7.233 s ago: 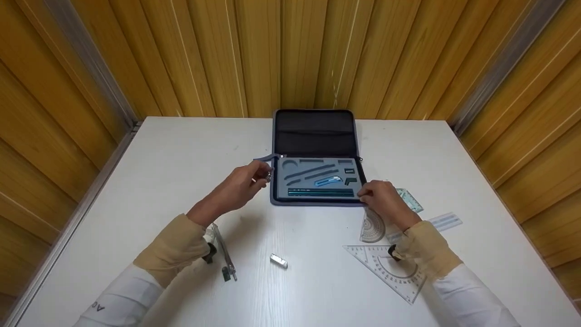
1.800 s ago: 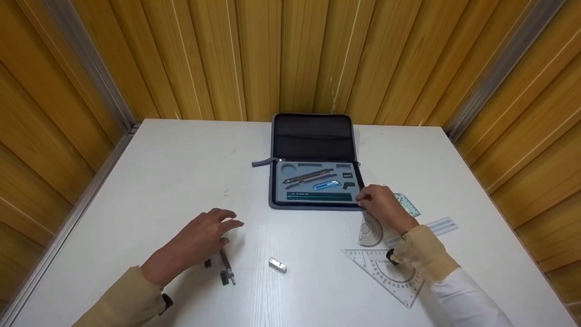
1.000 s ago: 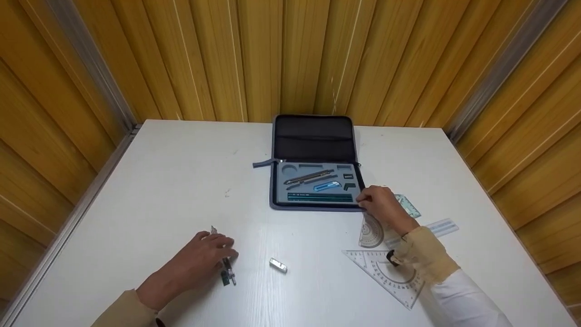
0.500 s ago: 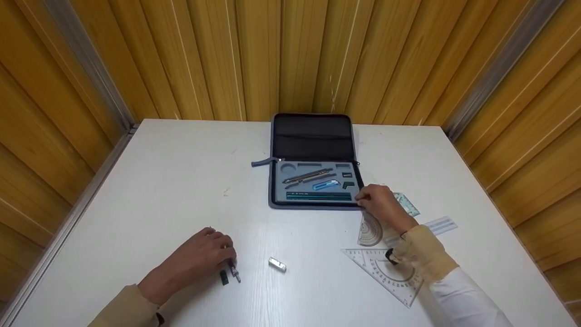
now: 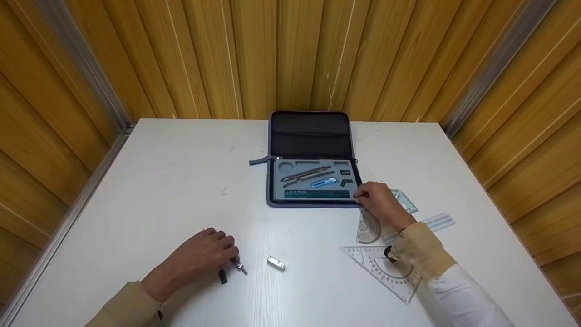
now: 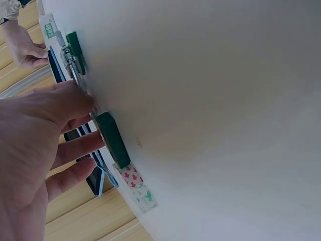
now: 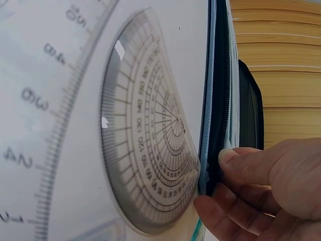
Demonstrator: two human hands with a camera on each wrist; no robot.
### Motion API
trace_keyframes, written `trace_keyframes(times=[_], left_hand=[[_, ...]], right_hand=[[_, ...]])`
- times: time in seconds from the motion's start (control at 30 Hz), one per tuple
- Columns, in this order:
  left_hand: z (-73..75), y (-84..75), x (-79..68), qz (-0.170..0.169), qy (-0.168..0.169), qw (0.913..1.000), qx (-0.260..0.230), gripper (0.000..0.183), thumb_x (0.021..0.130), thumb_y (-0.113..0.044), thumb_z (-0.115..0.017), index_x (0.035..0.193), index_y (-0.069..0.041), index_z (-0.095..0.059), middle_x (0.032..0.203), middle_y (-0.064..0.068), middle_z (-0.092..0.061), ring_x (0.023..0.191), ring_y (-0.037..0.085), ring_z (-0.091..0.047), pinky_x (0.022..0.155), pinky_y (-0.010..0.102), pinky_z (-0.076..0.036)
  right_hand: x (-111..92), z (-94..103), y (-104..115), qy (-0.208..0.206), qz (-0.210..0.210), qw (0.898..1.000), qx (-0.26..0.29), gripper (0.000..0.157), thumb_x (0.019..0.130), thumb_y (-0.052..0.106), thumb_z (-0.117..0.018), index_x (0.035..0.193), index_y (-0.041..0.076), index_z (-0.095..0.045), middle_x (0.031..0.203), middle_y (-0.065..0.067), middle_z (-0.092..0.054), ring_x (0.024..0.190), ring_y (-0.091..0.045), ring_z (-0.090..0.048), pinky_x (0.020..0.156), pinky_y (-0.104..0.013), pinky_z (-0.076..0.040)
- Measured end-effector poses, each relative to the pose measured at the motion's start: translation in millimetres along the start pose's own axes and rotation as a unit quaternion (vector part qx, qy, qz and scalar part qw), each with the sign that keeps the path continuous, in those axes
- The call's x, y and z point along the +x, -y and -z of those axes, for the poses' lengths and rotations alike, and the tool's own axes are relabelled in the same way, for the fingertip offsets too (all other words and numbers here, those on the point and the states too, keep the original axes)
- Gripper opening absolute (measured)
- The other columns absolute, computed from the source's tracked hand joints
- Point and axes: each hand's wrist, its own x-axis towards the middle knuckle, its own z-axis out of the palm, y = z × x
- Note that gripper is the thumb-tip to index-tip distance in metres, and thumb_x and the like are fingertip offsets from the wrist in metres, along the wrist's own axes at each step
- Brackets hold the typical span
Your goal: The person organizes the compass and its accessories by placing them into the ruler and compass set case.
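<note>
My left hand (image 5: 195,254), low over the table at the left, pinches a slim silver drawing instrument (image 5: 241,266) between thumb and fingers. Its jointed metal end sticks out to the right; the rest is mostly hidden by the hand. A dark green block (image 5: 223,276) lies just beside it, and another green block (image 6: 114,139) shows close to the fingers in the left wrist view. My right hand (image 5: 381,202) pinches the front right corner of an open zip case (image 5: 311,147). In its grey foam sit a metal compass (image 5: 306,174), a blue cutter (image 5: 324,182) and dark green pencils (image 5: 317,194).
A small white block (image 5: 276,263) lies right of my left hand. Around the right forearm lie a protractor (image 5: 369,227), a set square (image 5: 386,270), a ruler (image 5: 439,221) and a green stencil (image 5: 404,200). A patterned strip (image 6: 138,188) lies near the green block.
The compass has come to lie in the foam. The left hand has moved back from the case to the table and taken hold of the silver instrument, whose end has swung rightward. Right hand stays.
</note>
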Motion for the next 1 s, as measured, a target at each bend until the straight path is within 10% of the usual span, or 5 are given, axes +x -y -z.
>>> trace_keyframes(times=[0.6,1.0], left_hand=[[-1.7,12.9,17.2,0.017,0.009,0.9998,-0.004,0.019,0.091,-0.004,-0.077,0.104,-0.011,-0.064,0.091,0.0,-0.063,0.083,0.017,-0.064,0.088,0.037,-0.053],[18.0,44.7,50.7,0.078,-0.084,0.9879,-0.104,0.022,0.086,0.002,-0.074,0.105,-0.007,-0.066,0.091,0.002,-0.067,0.074,0.012,-0.062,0.062,0.026,-0.056]], right_hand=[[0.0,-0.9,-0.7,0.0,0.015,1.0,-0.01,0.011,0.095,-0.002,-0.068,0.103,0.0,-0.077,0.105,-0.017,-0.07,0.099,-0.031,-0.065,0.087,-0.047,-0.055],[0.2,0.3,-1.6,0.002,0.008,1.0,-0.008,0.011,0.097,-0.001,-0.068,0.103,0.0,-0.077,0.106,-0.016,-0.07,0.1,-0.03,-0.064,0.087,-0.046,-0.054]])
